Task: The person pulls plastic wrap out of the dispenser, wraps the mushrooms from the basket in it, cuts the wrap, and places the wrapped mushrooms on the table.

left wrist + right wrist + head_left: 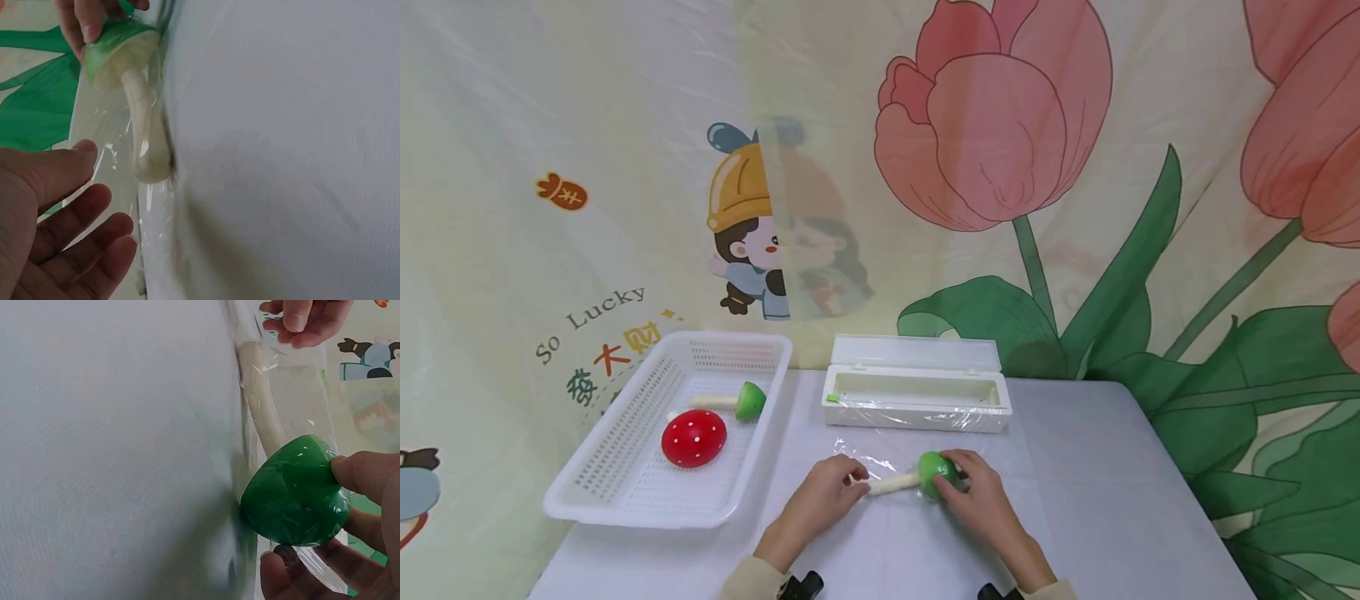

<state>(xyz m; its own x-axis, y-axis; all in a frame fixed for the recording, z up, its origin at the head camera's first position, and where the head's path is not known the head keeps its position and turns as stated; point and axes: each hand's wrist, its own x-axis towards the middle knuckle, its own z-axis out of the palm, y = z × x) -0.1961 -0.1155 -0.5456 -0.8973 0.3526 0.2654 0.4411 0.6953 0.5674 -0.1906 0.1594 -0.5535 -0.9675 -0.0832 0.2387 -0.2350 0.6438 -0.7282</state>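
Observation:
A toy mushroom with a green cap and pale stem lies on the white table, with shiny clear plastic film around it. My right hand grips the cap, thumb on one side and fingers on the other, as the right wrist view shows. Close to the stem's free end is my left hand. In the left wrist view its fingers are loosely bent, apart from the stem, with nothing clearly held.
Behind the mushroom stands a long white box with its lid raised and clear film over its front. At left, a white basket contains a red white-dotted mushroom and another green-capped one. A printed curtain hangs behind.

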